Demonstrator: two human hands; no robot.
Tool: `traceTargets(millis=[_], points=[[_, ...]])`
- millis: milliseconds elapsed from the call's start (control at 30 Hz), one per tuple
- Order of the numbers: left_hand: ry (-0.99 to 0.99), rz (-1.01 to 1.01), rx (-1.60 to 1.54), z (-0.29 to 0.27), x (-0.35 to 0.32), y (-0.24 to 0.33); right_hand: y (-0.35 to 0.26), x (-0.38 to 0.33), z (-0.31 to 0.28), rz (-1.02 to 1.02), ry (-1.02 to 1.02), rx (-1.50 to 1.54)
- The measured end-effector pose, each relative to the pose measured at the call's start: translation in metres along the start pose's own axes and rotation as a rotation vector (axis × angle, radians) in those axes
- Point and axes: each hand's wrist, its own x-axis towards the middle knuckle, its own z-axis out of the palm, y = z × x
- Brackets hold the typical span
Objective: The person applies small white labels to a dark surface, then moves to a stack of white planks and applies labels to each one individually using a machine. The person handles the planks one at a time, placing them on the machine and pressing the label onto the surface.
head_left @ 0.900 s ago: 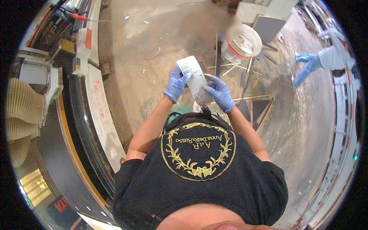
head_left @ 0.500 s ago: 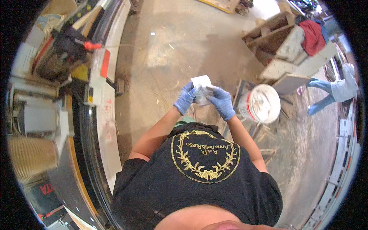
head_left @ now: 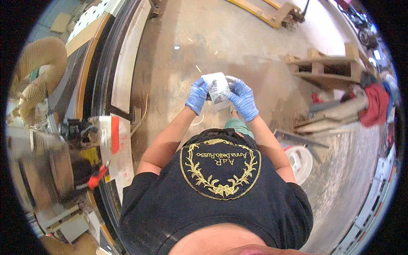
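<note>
A white printed paper label (head_left: 217, 88), slightly curled, is held up in front of my chest with its printed side facing me. My left hand (head_left: 197, 96), in a blue glove, pinches its left edge with the fingers closed. At the opposite edge my right hand (head_left: 243, 98), gloved the same way, grips it between thumb and fingers. Whether the label is a single sheet or part of a roll or packet, I cannot tell. Both forearms reach out over the concrete floor (head_left: 178, 59).
To my left runs a long machine with a black rail (head_left: 109, 76), a ribbed hose (head_left: 42, 63) and a red handle (head_left: 98, 176). A white bucket (head_left: 302, 163) stands at my right. Beyond it are boards, a red cloth (head_left: 376, 104), a wooden pallet (head_left: 327, 70) and a yellow pallet jack (head_left: 257, 12).
My body has turned and moved forward, so the bucket now lies further back at my right. The label's printed side now faces me, and the other person has left view.
</note>
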Motion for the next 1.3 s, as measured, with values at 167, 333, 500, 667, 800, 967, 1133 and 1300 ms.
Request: traceTargets(millis=[167, 333, 500, 667, 800, 967, 1133, 1300], points=[[0.101, 0.010, -0.146, 0.008, 0.034, 0.009, -0.003, 0.074, -0.024, -0.047, -0.224, -0.376], [0.467, 0.591, 0.739, -0.005, 0.088, -0.066, 0.007, 0.116, -0.038, -0.288, -0.455, -0.915], [0.724, 0.306, 0.008, -0.011, 0.112, -0.063, 0.041, 0.184, -0.025, -0.354, -0.706, -0.783], [0.935, 0.474, -0.190, -0.060, 0.129, -0.064, 0.069, 0.219, 0.024, -0.356, -0.846, -0.662], [1.286, 0.432, 0.010, -0.142, 0.129, -0.060, 0.097, 0.270, 0.093, -0.277, -0.962, -0.358], [1.441, 0.523, -0.226, -0.179, 0.079, -0.040, 0.110, 0.310, 0.203, -0.006, -1.008, -0.239], [1.647, 0.633, -0.439, -0.188, 0.035, -0.021, 0.137, 0.313, 0.365, -0.191, -1.216, -0.299], [1.747, 0.659, -0.302, -0.180, 0.022, 0.007, 0.209, 0.304, 0.508, -0.217, -1.330, -0.506]])
